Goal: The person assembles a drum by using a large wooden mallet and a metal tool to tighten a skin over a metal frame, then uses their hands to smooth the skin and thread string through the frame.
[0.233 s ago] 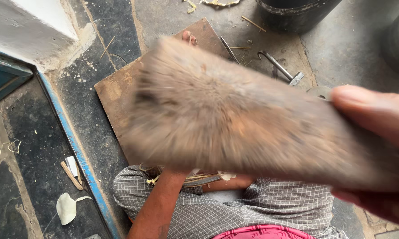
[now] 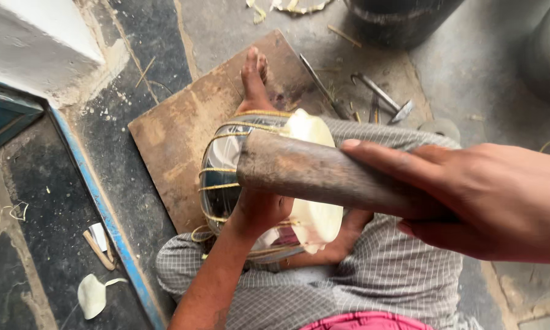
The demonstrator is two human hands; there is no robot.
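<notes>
My right hand (image 2: 488, 198) grips a thick worn wooden club (image 2: 311, 171), which points left and lies across a small drum (image 2: 221, 165). The drum has a dark shiny body wound with yellowish cord and a pale skin head (image 2: 314, 131) facing right. It rests on its side between my legs in grey checked cloth (image 2: 385, 269). My left hand (image 2: 259, 211) clasps the drum's near side, just under the club's end. My bare foot (image 2: 254, 73) stretches out beyond the drum on a brown wooden board (image 2: 174, 134).
A hammer (image 2: 388, 101) and a thin metal rod (image 2: 320, 76) lie on the grey floor beyond the board. A dark round vessel (image 2: 400, 21) stands at the top. A blue strip (image 2: 101, 211) and a white wall corner (image 2: 43, 43) lie to the left, with pale scraps (image 2: 91, 294) near them.
The club was a large blur filling the view close to the camera. It has swung down and away onto the drum, so the drum, my left hand and foot now show.
</notes>
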